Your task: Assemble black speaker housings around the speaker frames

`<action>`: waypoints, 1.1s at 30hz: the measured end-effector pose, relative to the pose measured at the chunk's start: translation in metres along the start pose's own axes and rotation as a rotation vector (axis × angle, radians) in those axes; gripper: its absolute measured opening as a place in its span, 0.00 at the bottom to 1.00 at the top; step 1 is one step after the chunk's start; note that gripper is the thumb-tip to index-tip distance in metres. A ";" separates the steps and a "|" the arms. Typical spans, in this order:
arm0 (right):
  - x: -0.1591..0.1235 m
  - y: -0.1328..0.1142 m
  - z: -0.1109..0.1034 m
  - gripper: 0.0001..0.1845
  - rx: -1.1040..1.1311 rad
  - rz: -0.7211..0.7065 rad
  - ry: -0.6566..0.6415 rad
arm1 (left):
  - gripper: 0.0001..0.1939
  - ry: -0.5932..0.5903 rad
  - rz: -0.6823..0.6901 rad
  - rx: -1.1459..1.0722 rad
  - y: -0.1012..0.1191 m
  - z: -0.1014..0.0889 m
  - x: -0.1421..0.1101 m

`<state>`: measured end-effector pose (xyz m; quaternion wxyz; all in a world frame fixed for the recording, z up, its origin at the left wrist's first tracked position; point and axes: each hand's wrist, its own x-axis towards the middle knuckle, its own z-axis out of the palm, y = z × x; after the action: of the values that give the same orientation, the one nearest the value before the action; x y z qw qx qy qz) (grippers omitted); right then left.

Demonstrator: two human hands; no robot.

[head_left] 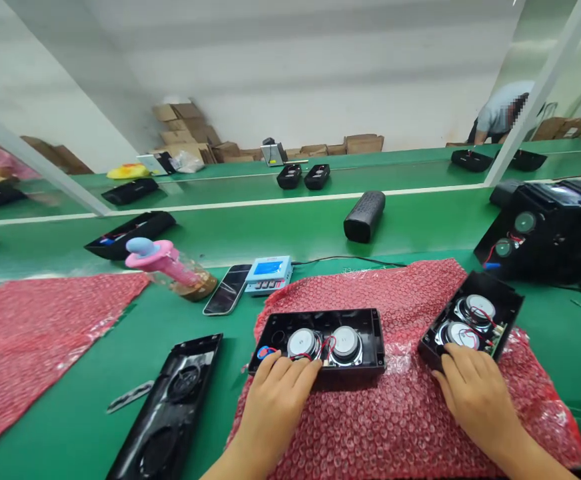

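Note:
An open black speaker housing (365, 327) with two round speaker drivers and red wires lies on red bubble wrap (360, 427). My left hand (278, 393) grips its near edge, fingertips curled over the rim. To the right sits a second open speaker housing (505, 300), tilted, also with two drivers and red wires plus a small green board. My right hand (478, 390) holds that one at its near side, fingers over the rim; the thumb is partly hidden. A long black cover (170, 413) with round openings lies at the left.
Beyond the bubble wrap are a light-blue meter (269, 275), a phone (228, 290) and a pink-lidded drink bottle (180, 273). A finished-looking speaker (365, 217) rests on the green belt. Stacked black housings (545, 233) stand right. A person (503, 113) bends over at the back.

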<state>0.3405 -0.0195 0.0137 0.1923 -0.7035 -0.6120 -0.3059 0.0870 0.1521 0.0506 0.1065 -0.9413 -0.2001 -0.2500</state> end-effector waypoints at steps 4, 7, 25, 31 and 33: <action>-0.010 0.026 -0.009 0.11 0.083 -0.140 -0.031 | 0.15 -0.016 -0.001 0.099 0.012 0.005 -0.004; -0.011 0.072 -0.026 0.19 0.220 -0.310 -0.165 | 0.11 -0.003 0.004 0.111 0.017 0.015 -0.003; 0.008 0.083 -0.010 0.15 0.188 -0.300 -0.325 | 0.16 -0.240 -0.071 -0.015 0.011 0.021 0.035; 0.009 0.085 0.003 0.18 0.166 -0.361 -0.253 | 0.18 -0.183 -0.133 0.035 0.020 0.029 0.035; 0.008 0.084 0.005 0.20 0.148 -0.368 -0.216 | 0.17 -0.144 -0.099 0.048 0.024 0.033 0.028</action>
<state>0.4241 -0.0255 0.0238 0.1178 -0.5928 -0.7677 -0.2130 0.1340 0.1501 0.0345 0.1021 -0.9429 -0.2596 -0.1819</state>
